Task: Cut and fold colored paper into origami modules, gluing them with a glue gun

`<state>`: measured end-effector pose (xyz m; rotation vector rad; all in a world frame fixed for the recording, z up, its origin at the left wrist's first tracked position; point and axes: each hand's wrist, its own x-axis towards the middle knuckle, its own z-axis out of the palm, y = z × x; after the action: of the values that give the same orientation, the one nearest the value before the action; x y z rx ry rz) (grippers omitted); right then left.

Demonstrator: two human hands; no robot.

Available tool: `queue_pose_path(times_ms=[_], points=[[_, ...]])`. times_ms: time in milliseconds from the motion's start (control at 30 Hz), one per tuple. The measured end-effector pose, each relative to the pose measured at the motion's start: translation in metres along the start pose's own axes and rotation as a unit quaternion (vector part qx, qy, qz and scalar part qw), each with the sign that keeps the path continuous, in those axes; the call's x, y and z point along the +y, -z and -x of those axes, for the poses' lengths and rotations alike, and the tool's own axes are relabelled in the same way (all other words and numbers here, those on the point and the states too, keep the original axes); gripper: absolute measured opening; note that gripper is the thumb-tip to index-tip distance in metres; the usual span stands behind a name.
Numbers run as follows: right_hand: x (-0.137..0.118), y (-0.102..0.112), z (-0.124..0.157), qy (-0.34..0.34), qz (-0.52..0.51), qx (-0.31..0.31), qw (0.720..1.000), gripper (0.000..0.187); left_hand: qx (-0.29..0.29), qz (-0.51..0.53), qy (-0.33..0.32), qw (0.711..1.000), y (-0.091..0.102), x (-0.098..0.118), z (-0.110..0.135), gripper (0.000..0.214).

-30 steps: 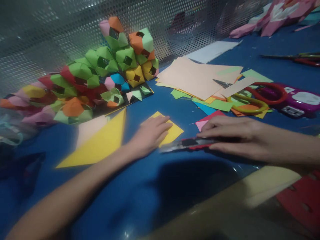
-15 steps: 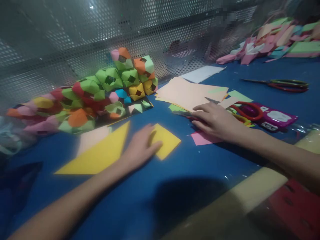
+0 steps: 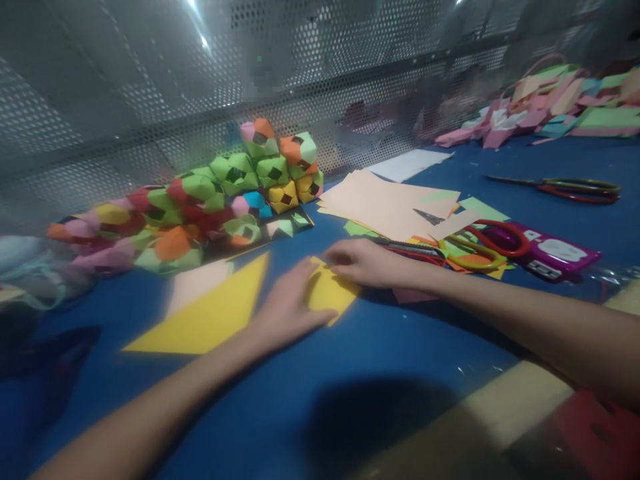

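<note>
Yellow paper square (image 3: 329, 292) lies mid-frame, the left hand (image 3: 286, 301) spread unclenched along its left side, the right hand (image 3: 366, 263) curled at its upper-right edge, pinch hidden. Even left-hand pressure should stop it sliding toward the cutter knife (image 3: 414, 249) behind.

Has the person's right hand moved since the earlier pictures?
Yes. Judged against the peach paper stack, the right hand has shifted left, so its fingertips now overlap the edge of the small yellow square.
</note>
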<state>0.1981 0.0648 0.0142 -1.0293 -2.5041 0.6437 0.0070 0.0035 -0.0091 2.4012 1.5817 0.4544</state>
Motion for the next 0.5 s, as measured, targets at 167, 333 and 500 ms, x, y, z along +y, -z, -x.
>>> queue_pose_path(times_ms=[167,333,500], points=[[0.024,0.000,0.005,0.023,0.053,0.043,0.997,0.026,0.019,-0.007,0.013,1.000,-0.004,-0.012,-0.005,0.055],[0.028,0.003,0.014,0.093,0.092,-0.043,0.991,0.041,0.068,-0.064,0.023,0.995,-0.005,-0.028,-0.014,0.037],[0.017,0.002,0.020,0.095,0.095,-0.092,0.987,0.057,0.088,-0.082,-0.014,0.993,-0.008,-0.032,-0.014,0.026]])
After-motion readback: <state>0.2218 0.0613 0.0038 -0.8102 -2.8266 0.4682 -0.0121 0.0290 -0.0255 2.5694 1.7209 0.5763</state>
